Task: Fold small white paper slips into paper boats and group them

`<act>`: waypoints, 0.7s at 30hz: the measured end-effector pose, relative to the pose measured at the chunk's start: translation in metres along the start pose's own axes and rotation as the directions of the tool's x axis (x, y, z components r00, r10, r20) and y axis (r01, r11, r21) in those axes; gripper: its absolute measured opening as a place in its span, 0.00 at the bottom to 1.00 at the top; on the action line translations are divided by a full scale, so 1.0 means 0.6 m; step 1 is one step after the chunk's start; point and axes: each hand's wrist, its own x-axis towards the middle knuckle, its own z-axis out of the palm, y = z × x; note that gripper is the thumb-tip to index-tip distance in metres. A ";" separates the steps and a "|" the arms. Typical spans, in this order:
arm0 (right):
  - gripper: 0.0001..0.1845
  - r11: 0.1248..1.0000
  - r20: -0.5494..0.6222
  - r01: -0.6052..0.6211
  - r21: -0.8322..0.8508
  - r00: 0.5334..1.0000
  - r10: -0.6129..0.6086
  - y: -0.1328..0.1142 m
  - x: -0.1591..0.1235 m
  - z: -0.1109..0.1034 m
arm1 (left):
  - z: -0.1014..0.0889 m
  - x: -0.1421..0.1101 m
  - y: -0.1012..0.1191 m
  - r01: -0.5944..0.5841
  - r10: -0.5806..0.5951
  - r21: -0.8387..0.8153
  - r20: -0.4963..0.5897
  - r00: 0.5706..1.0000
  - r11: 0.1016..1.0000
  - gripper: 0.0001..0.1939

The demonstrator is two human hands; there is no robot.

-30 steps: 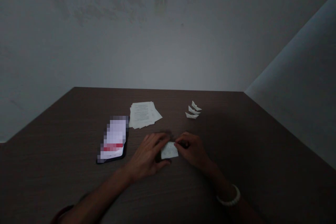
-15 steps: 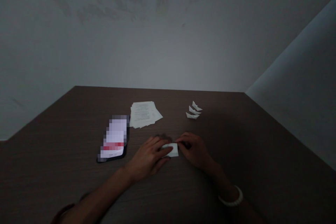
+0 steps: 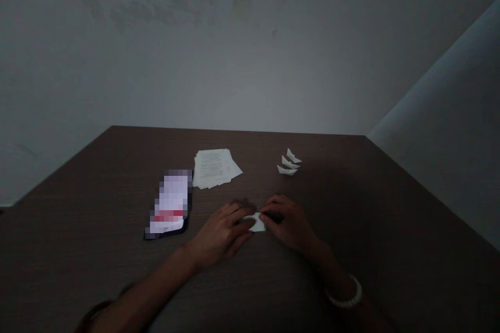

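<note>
While both hands meet over one small paper slip, the right hand has its grip narrowed, thumb and fingertips at the slip's upper right corner. Left hand: laid over the slip's left part, fingers close together; whether that grip pinches or only presses, cannot tell.

Change noted: a second ago the slip showed lines of print; its exposed face is now plain white (seen only in part, between the fingers), and the right fingertips reach further over it. Judged from this, the slip has been turned or doubled over. Location of slip: on the desk, between the hands.

Outward: pale bracelet, right wrist. Phone, screen lit and pixelated, left of the left hand. Stack of printed sheets, edges uneven, just beside the phone's far end. Three folded paper boats, closely grouped, beyond the right hand. Containers: none identified; whether the boats hold anything is too small to tell.
</note>
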 end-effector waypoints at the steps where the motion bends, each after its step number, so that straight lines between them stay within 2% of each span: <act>1: 0.04 1.000 0.002 0.000 -0.003 1.000 0.000 0.000 0.000 0.000 | 0.001 0.000 0.000 -0.006 0.006 -0.004 -0.009 1.000 1.000 0.12; 8: 0.06 1.000 -0.007 0.011 -0.019 1.000 -0.011 0.000 -0.001 0.000 | -0.002 0.002 0.001 -0.018 0.017 -0.018 -0.019 1.000 1.000 0.12; 15: 0.03 0.999 0.001 0.026 -0.022 1.000 -0.026 -0.005 -0.003 -0.005 | -0.005 0.004 0.004 -0.017 0.016 -0.024 -0.016 1.000 1.000 0.12; 21: 0.08 0.997 0.028 0.060 -0.043 0.998 -0.059 -0.004 -0.004 -0.007 | -0.004 0.004 0.003 -0.013 0.013 -0.028 -0.016 1.000 1.000 0.12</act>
